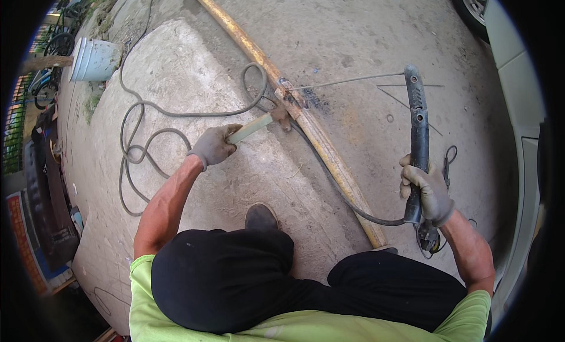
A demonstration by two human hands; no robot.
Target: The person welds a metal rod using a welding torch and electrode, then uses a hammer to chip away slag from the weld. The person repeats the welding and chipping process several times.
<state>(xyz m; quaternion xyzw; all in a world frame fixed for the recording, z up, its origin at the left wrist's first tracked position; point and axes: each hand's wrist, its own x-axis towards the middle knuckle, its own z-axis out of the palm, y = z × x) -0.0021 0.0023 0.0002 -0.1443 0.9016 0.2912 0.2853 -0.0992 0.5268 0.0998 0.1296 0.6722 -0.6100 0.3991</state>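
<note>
In a grey work glove, my left hand (216, 145) is closed round the pale green handle of a hammer (252, 129). The hammer's rusty head lies against or just beside a long, rust-and-yellow metal pipe (329, 148) on the ground. My right hand (431, 188), gloved too, grips a black welding electrode holder (419, 130), held upright in this view. From its top a thin welding rod (347, 82) runs left, its tip at a dark, rough joint (288, 93) on the pipe. A thick cable (376, 220) leaves the holder's lower end and passes under the pipe.
Loops of dark cable (141, 106) lie on the concrete slab at left. Thin loose rods (406, 95) rest behind the holder. A white bucket (96, 59) stands far left. A pale vehicle (509, 42) borders the right side. My shoe (261, 217) is near the slab's edge.
</note>
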